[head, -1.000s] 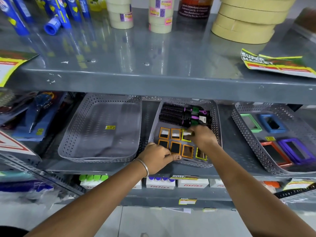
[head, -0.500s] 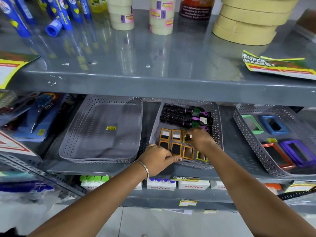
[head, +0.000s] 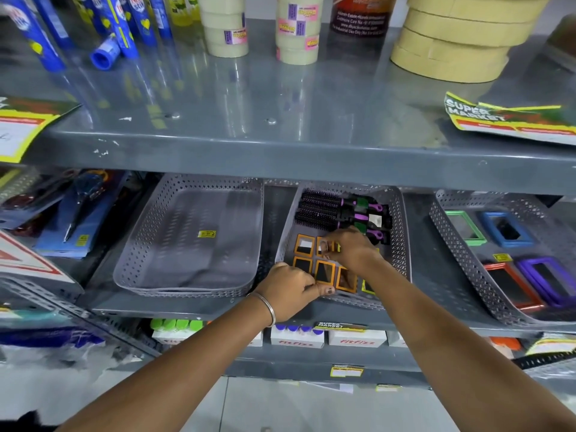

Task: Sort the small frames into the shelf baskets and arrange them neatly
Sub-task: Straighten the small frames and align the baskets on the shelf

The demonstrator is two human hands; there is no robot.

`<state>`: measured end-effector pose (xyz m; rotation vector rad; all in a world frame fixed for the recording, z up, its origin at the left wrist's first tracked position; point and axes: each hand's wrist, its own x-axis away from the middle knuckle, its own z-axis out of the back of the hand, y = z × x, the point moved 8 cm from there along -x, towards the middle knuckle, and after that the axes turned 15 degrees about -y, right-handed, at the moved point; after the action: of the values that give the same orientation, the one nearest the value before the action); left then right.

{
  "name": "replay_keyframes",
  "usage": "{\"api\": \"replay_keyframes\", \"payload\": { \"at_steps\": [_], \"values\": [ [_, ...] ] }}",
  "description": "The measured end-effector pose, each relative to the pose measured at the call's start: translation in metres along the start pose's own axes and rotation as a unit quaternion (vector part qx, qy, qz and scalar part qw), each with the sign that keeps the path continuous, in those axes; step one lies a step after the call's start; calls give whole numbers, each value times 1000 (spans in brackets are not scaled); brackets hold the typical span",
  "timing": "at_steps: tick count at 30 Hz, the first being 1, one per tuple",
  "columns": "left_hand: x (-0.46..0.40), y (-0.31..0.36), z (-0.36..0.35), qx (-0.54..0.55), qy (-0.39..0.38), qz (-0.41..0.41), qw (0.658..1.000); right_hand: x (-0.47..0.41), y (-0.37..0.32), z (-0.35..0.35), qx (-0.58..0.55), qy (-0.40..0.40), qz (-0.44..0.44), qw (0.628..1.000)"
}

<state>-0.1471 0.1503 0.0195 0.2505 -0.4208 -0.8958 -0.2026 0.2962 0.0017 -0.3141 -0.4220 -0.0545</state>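
We find both forearms reaching into the middle basket (head: 400, 213). Our right hand (head: 350, 249) is curled over the rear row of small orange frames (head: 324, 272), fingertips pinching one. Our left hand (head: 288, 289) grips the basket's front rim, fist closed. Hairbrushes (head: 327, 210) fill its rear. Left of it an empty basket (head: 193, 232); right, a basket (head: 448, 244) of larger frames.

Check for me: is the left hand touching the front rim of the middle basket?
Touching. In the head view the left hand grips the middle basket at its front rim, thumb pressed along it beside the orange frames.
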Motion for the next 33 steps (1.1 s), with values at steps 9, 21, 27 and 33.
{"api": "replay_keyframes", "payload": {
  "at_steps": [9, 21, 27, 33],
  "values": [
    [9, -2, 6, 53, 140, -37, 988, 14, 9, 4, -114, 61, 11, 992],
    [17, -57, 5, 458, 273, 235, 813, 142, 108, -39, -526, 205, -76, 822],
    [20, -46, -7, 472, 263, 238, 807, 143, 107, -36, -586, 193, 4, 787],
    [30, -28, -29, 458, 283, 212, 816, 138, 122, -26, -558, 175, 4, 811]
  ]
}}
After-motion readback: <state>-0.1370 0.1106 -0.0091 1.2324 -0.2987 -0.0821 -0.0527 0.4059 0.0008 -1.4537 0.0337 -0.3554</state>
